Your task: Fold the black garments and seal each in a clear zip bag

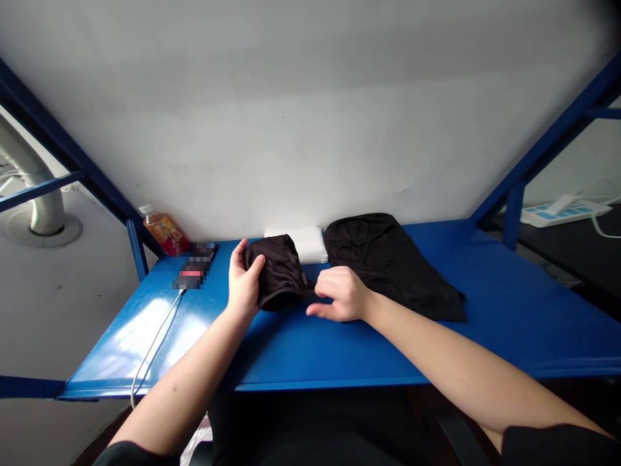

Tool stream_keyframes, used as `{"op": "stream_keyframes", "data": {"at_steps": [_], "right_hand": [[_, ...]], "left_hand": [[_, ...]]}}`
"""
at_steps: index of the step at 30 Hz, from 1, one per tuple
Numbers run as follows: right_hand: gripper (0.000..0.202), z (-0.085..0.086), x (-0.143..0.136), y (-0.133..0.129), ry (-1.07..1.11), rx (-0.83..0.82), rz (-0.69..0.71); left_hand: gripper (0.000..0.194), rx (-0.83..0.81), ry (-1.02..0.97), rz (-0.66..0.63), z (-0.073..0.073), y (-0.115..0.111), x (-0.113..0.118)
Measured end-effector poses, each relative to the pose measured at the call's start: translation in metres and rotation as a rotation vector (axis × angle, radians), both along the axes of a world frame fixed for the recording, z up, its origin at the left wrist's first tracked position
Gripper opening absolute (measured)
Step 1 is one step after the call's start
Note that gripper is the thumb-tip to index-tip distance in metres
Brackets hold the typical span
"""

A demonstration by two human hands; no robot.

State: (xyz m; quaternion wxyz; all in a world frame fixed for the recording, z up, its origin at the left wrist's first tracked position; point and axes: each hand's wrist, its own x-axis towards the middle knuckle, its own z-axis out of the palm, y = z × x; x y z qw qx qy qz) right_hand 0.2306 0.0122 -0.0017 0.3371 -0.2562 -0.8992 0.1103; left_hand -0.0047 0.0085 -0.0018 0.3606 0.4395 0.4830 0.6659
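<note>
One left hand (pixel 245 279), its bare forearm slanting up and inward from a black sleeve, palm turned toward a small black cloth piece (pixel 279 268); thumb laid over the near face, other fingers at its left edge, clamped on it. One right hand (pixel 342 294), its forearm reaching in from the lower right, back of the hand uppermost; fingers curled together, thumb apart and pointing left below them. A thin black end of the cloth piece meets the curled fingers; whether they pinch it, cannot tell. Cloth piece: raised in front of the body over the blue bench (pixel 291 362), its dark open hem facing down and toward the wearer. One larger black garment (pixel 388 265), spread flat and wrinkled, beyond the right hand and forearm. One white stack of sheets (pixel 310 244), against the wall, partly behind the cloth piece. At left: one bottle (pixel 167 232) with white cap, tilted; one phone (pixel 195 266), blurred, with a white cable (pixel 151 349) attached.
</note>
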Motion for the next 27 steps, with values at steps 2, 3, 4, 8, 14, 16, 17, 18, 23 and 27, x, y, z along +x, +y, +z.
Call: {"op": "stream_keyframes", "data": {"at_steps": [2, 3, 4, 8, 14, 16, 17, 18, 23, 27], "right_hand": [[0.055, 0.001, -0.001, 0.003, 0.232, -0.192, -0.199], [0.053, 0.001, -0.002, 0.004, 0.335, -0.294, -0.269], [0.051, 0.001, -0.004, 0.006, 0.411, -0.404, -0.289], [0.077, 0.0, -0.014, 0.006, 0.507, -0.843, -0.019], [0.076, 0.004, -0.02, -0.001, 0.543, -0.869, -0.012], [0.053, 0.005, -0.018, 0.001, 0.524, -0.856, -0.072], [0.045, 0.005, -0.017, 0.002, 0.527, -0.859, -0.099], [0.04, 0.003, -0.016, 0.004, 0.53, -0.858, -0.124], [0.038, -0.009, -0.01, 0.014, 0.202, -0.711, -0.305], [0.044, -0.008, -0.006, 0.013, -0.101, -0.683, -0.281]], "left_hand": [[0.065, 0.036, 0.076, -0.084, 0.001, -0.005, 0.003], [0.067, 0.058, 0.117, -0.131, 0.002, -0.007, 0.005], [0.071, 0.08, 0.149, -0.175, 0.003, -0.01, 0.007], [0.087, 0.148, 0.201, -0.281, 0.0, -0.017, 0.016], [0.093, 0.042, 0.157, -0.448, -0.011, -0.014, 0.017], [0.093, -0.013, 0.097, -0.487, -0.011, -0.014, 0.016], [0.091, -0.038, 0.079, -0.497, -0.012, -0.013, 0.016], [0.089, -0.062, 0.076, -0.502, -0.012, -0.012, 0.015], [0.075, -0.194, 0.516, -0.345, -0.019, -0.008, 0.009], [0.072, -0.163, 1.009, -0.158, -0.015, -0.01, 0.004]]}}
